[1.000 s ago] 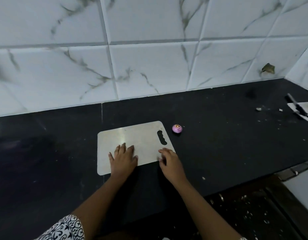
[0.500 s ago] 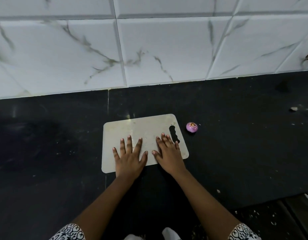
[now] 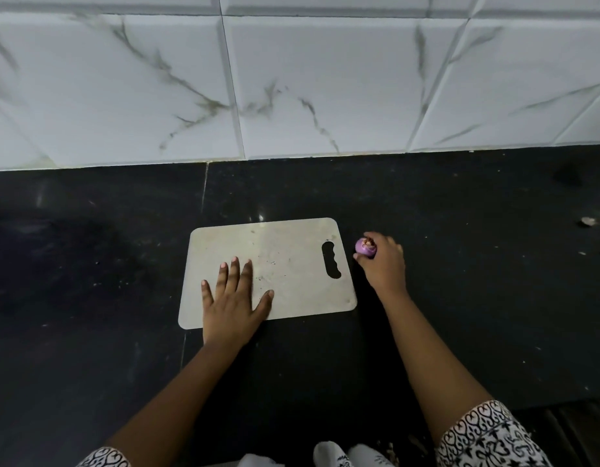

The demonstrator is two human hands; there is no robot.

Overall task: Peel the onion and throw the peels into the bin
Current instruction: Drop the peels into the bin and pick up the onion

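A small purple onion (image 3: 364,247) sits on the black counter just right of a pale cutting board (image 3: 291,264). My right hand (image 3: 382,264) is curled around the onion, with the fingers touching its right side and the thumb below it. My left hand (image 3: 236,298) lies flat on the board's near left part, fingers spread, holding nothing. No bin is in view.
The black counter (image 3: 477,281) runs to a white marble-tiled wall (image 3: 308,79) behind. Small scraps (image 3: 588,221) lie at the far right. The counter's front edge (image 3: 561,399) shows at lower right, with the floor below.
My right hand left the cutting board, moved right and closed around the onion. My left hand stayed flat on the board. The camera tilted down and shifted left.
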